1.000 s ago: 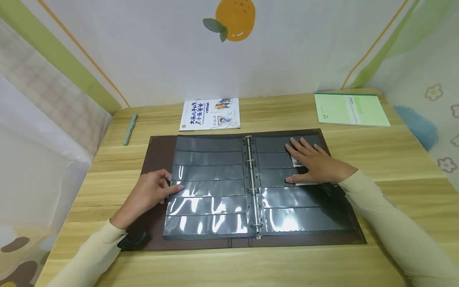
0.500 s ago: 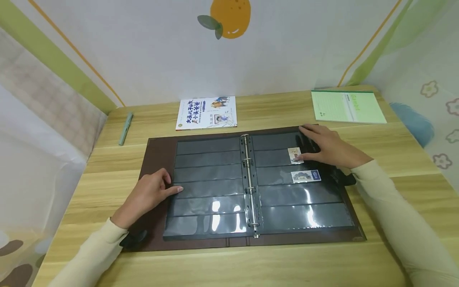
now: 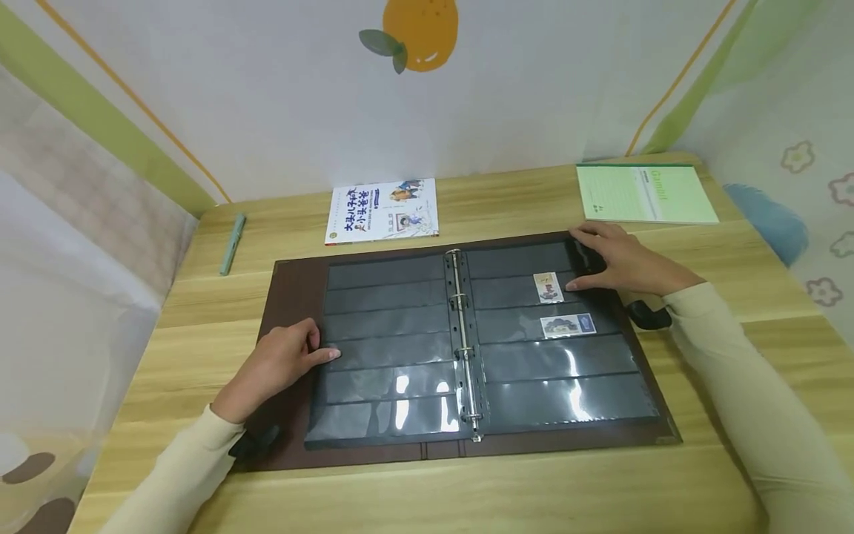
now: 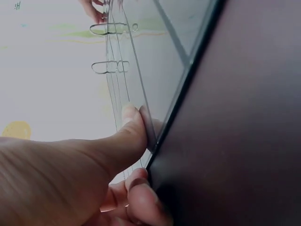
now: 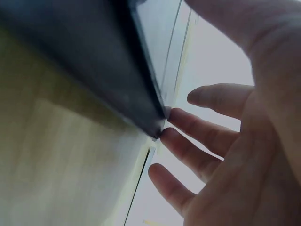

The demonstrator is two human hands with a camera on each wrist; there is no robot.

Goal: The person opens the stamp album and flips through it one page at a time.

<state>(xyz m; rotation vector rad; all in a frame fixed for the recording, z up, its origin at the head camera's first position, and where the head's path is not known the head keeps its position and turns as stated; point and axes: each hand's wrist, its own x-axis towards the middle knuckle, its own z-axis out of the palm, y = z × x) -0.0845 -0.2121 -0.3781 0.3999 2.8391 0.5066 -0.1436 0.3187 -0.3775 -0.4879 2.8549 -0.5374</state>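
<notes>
A brown ring binder point(image 3: 293, 297) lies open on the wooden table, with black pocket pages on both sides of its metal rings point(image 3: 460, 348). Two stamps, an upper stamp point(image 3: 548, 288) and a lower stamp point(image 3: 568, 325), sit in pockets of the right page. My left hand point(image 3: 313, 348) is at the outer edge of the left page point(image 3: 387, 348). In the left wrist view its thumb point(image 4: 134, 122) presses the page edge and the curled fingers meet it from below. My right hand point(image 3: 600, 259) rests with straight fingers point(image 5: 188, 136) on the binder's upper right corner point(image 5: 117, 70).
An illustrated booklet point(image 3: 382, 210) lies behind the binder. A light green notebook point(image 3: 643, 193) is at the back right and a green pen point(image 3: 232, 243) at the back left. Fabric walls enclose the table point(image 3: 467, 497) on three sides.
My right hand slid from over the stamps up to the binder's upper right corner, uncovering both stamps. The left hand stayed at the left page edge.
</notes>
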